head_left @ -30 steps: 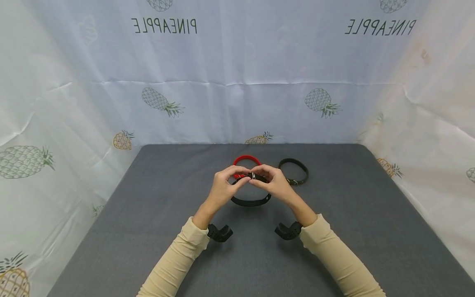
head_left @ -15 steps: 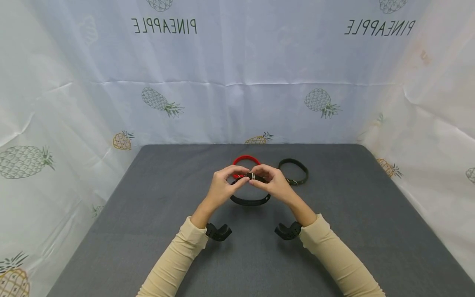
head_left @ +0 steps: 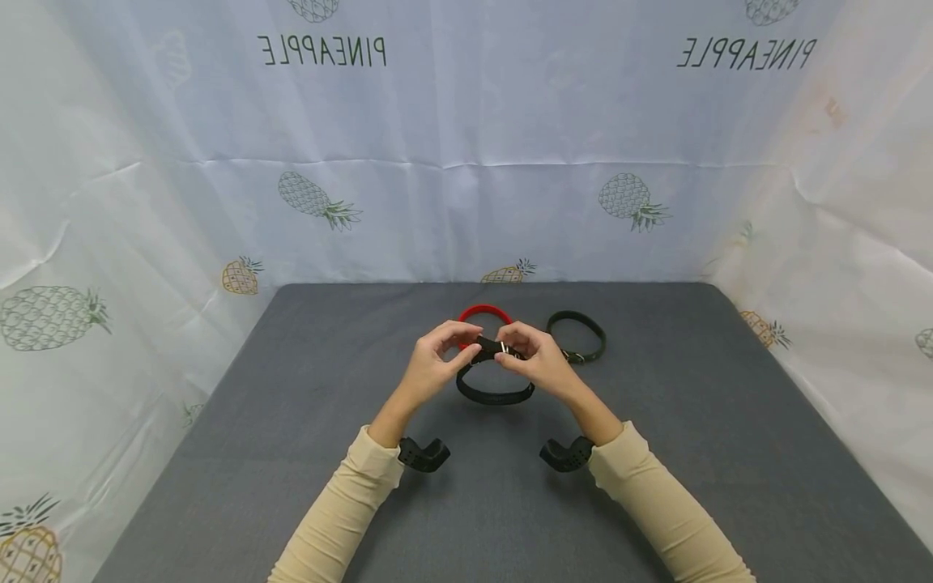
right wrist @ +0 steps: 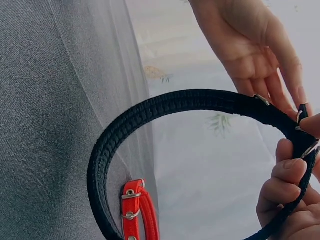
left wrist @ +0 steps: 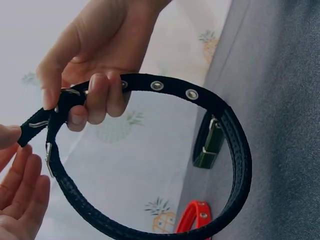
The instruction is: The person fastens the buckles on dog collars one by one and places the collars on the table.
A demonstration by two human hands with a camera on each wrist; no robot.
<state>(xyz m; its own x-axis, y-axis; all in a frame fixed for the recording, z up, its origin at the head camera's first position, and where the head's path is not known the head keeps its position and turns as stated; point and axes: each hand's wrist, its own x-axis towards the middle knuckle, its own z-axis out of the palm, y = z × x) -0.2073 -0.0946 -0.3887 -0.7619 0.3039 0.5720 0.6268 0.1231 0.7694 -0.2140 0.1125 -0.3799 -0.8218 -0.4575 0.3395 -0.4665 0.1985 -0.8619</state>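
Observation:
Both hands hold a black collar (head_left: 496,396) up off the grey table (head_left: 291,421), at its buckle. My left hand (head_left: 448,354) grips the strap beside the metal buckle with curled fingers (left wrist: 95,100). My right hand (head_left: 530,358) pinches the strap's free end at the buckle; its fingers (right wrist: 280,85) reach along the strap. In both wrist views the black collar (left wrist: 235,150) (right wrist: 150,107) hangs as a closed loop with metal eyelets. A red collar (head_left: 484,310) lies just behind the hands.
A dark collar with a brass buckle (head_left: 579,336) lies to the right of the red one. Pale curtains printed with pineapples (head_left: 466,162) close in the table at the back and on both sides. Black camera mounts (head_left: 423,455) sit on both wrists.
The strap's free end has come up between the hands and now sticks out at the buckle. The hanging loop has shifted slightly. The left forearm has moved a little left.

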